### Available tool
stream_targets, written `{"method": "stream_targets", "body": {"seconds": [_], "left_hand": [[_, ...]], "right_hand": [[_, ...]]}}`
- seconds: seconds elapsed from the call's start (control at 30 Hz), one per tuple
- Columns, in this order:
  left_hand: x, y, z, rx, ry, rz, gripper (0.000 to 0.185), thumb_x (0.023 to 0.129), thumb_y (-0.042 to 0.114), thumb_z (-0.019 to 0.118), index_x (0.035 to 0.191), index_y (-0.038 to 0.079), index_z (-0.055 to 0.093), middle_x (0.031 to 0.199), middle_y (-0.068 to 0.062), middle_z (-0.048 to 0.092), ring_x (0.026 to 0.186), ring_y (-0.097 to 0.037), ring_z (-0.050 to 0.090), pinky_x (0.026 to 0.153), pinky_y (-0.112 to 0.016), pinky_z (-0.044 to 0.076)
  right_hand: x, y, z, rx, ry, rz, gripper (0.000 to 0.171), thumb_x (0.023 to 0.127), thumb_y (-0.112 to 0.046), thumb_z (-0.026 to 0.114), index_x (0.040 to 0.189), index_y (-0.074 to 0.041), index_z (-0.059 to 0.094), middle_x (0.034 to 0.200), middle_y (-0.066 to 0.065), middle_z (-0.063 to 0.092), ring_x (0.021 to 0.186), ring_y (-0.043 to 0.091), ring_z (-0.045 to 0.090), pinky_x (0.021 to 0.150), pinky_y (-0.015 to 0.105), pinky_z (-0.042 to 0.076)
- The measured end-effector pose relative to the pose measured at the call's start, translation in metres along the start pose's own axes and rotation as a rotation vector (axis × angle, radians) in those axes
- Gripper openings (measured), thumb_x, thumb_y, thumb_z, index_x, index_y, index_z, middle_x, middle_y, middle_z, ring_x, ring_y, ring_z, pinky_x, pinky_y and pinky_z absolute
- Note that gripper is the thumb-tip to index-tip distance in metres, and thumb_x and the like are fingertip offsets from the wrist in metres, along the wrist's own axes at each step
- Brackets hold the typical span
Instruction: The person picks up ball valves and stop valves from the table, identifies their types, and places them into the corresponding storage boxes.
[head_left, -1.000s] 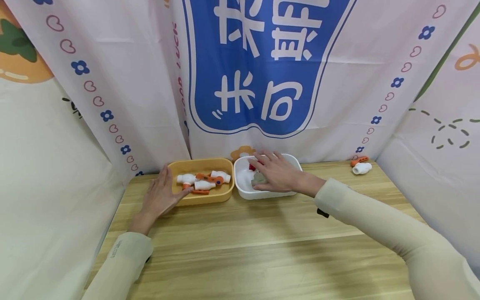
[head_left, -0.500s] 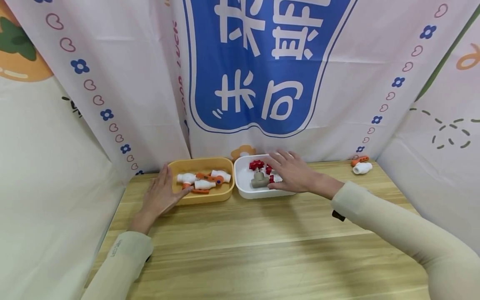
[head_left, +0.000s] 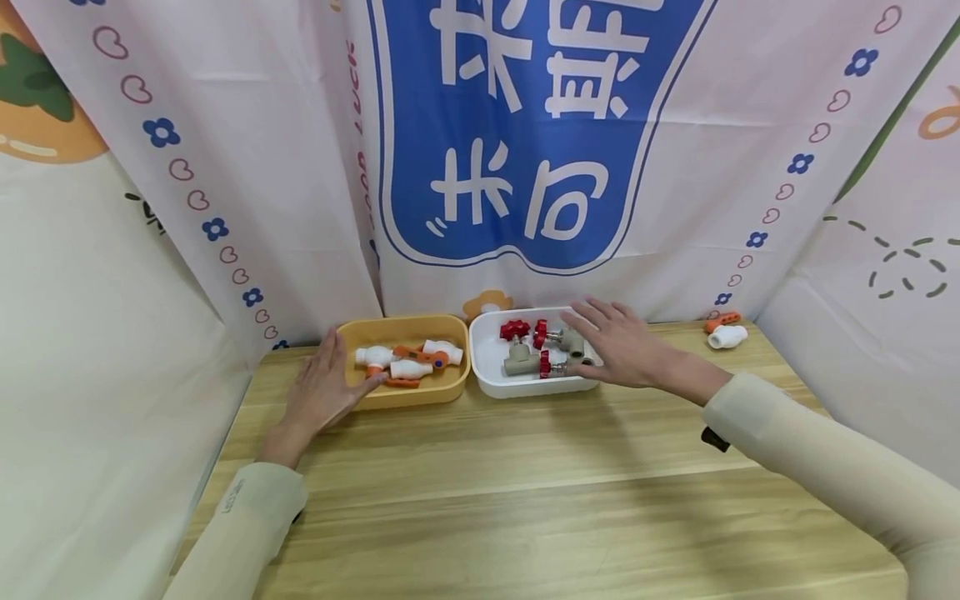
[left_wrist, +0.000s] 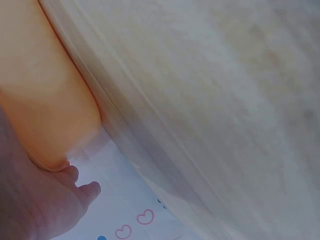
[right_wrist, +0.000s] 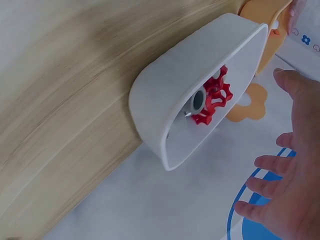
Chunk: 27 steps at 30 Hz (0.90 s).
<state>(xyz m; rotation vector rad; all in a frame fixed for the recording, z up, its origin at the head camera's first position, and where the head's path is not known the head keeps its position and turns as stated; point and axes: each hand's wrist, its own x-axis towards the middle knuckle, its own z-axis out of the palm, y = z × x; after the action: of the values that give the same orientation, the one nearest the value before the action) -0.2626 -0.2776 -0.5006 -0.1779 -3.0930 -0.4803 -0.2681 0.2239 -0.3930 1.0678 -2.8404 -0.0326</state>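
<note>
My left hand [head_left: 321,392] lies flat with straight fingers against the near left corner of the yellow tray [head_left: 405,390], which holds several white and orange pipe valves [head_left: 408,362]. The left wrist view shows that hand [left_wrist: 40,210] beside the tray's wall [left_wrist: 45,100]. My right hand [head_left: 624,345] hovers open, fingers spread, at the right end of the white tray [head_left: 525,387] and holds nothing. In the white tray lie grey valves with red handwheels [head_left: 542,348]. The right wrist view shows the open hand [right_wrist: 287,165] apart from the white tray [right_wrist: 175,95] and a red handwheel [right_wrist: 212,102].
A white and orange valve [head_left: 723,332] lies alone at the table's far right corner. Printed cloth [head_left: 525,150] hangs close behind the trays and on both sides. The wooden table [head_left: 525,500] stretches towards me in front of the trays.
My right hand has drawn out of the white tray to the right, uncovering the grey valves with red handwheels. The left hand has stayed on the yellow tray.
</note>
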Motion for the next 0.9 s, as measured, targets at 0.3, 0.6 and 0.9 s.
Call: {"method": "stream_targets", "body": {"seconds": [0.3, 0.6, 0.9], "left_hand": [[0.0, -0.001, 0.001, -0.011, -0.002, -0.01, 0.123, 0.096, 0.084, 0.043, 0.165, -0.008, -0.003, 0.176, -0.023, -0.012, 0.161, -0.047, 0.002, 0.129, -0.066, 0.008], [0.001, -0.001, 0.003, -0.015, 0.0, -0.012, 0.124, 0.096, 0.085, 0.042, 0.165, -0.007, -0.004, 0.176, -0.021, -0.013, 0.162, -0.046, 0.001, 0.129, -0.066, 0.007], [0.0, -0.001, 0.001, -0.01, -0.004, -0.007, 0.122, 0.097, 0.084, 0.041, 0.165, -0.006, -0.005, 0.176, -0.021, -0.015, 0.162, -0.045, 0.0, 0.129, -0.066, 0.007]], "right_hand": [[-0.015, 0.018, 0.0, -0.014, 0.015, 0.008, 0.092, 0.095, -0.054, 0.075, 0.163, -0.005, 0.037, 0.165, 0.025, 0.04, 0.153, 0.049, 0.035, 0.122, 0.07, 0.029], [-0.035, 0.037, -0.003, -0.028, 0.002, 0.045, 0.091, 0.093, -0.053, 0.077, 0.162, -0.005, 0.04, 0.165, 0.026, 0.039, 0.152, 0.051, 0.033, 0.122, 0.071, 0.028], [-0.056, 0.057, -0.001, -0.063, -0.019, 0.069, 0.089, 0.095, -0.051, 0.075, 0.161, -0.003, 0.04, 0.165, 0.029, 0.038, 0.151, 0.053, 0.034, 0.121, 0.071, 0.03]]}}
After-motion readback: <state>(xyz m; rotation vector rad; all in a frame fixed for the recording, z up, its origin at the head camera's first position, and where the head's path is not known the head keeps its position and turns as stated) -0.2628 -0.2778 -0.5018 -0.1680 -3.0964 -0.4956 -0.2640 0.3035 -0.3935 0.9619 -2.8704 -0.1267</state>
